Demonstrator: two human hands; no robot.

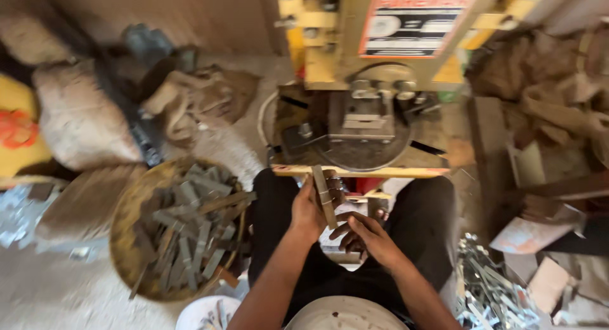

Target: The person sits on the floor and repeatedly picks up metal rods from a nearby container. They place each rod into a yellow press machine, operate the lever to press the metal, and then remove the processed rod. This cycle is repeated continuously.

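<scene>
Grey metal strip (324, 195), stiff, thin, likely sharp-edged: I clamp left hand (307, 211) round its middle, just below yellow press (355, 70). Right hand (370, 236) loose-fingered at lower end, holding nothing.

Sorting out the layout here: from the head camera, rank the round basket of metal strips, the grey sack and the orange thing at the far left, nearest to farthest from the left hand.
From the left hand:
1. Round basket of metal strips, just to its left on the floor.
2. Grey sack, farther left and up, beyond the basket.
3. Orange thing, at the far left edge.
</scene>
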